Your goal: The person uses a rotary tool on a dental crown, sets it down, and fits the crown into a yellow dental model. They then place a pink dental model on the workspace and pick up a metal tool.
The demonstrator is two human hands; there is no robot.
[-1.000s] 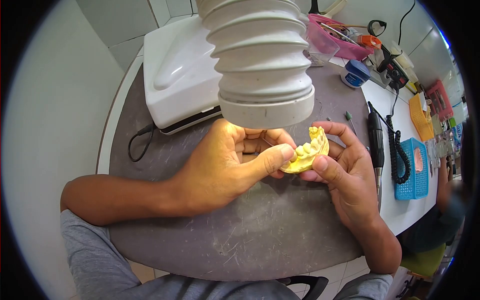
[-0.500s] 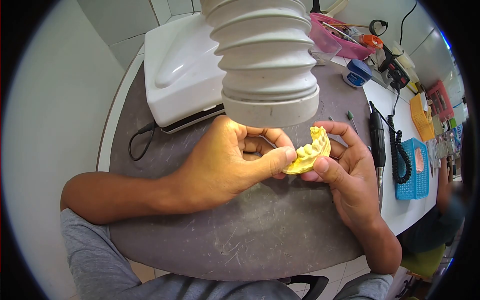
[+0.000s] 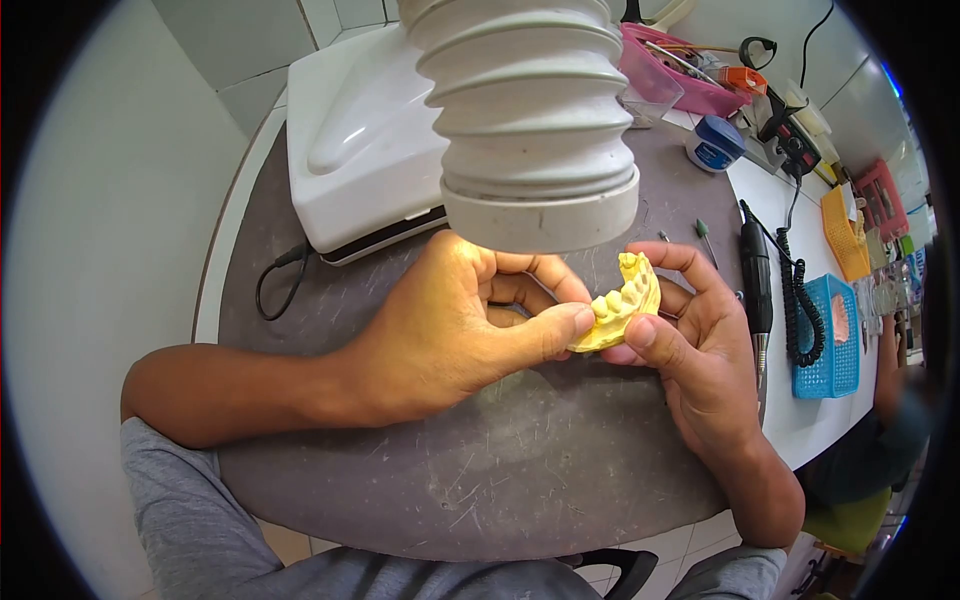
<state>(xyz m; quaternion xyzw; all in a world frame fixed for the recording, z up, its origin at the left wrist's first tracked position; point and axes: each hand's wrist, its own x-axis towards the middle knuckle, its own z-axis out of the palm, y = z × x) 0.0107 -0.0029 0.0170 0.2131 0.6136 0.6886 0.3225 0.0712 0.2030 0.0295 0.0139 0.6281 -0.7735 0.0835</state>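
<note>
A yellow dental model (image 3: 620, 305), curved like a jaw with a row of teeth, is held up between both hands just below the mouth of a ribbed white hose. My left hand (image 3: 480, 320) pinches its left end with thumb and fingertips. On the other side, my right hand (image 3: 705, 345) grips the model, thumb on the front and index finger at the top of the far end. The fingers behind the model are partly hidden.
The white ribbed hose (image 3: 540, 130) hangs over the grey work surface (image 3: 480, 480). Behind it sits a white machine (image 3: 370, 150). To the right lie a black handpiece (image 3: 755, 275), a green-tipped bur (image 3: 704, 235), a blue basket (image 3: 828, 345), a blue-lidded jar (image 3: 714, 145) and a pink bin (image 3: 690, 80).
Almost nothing differs. The left fingertips have shifted very slightly on the model's end, and the view has moved a little.
</note>
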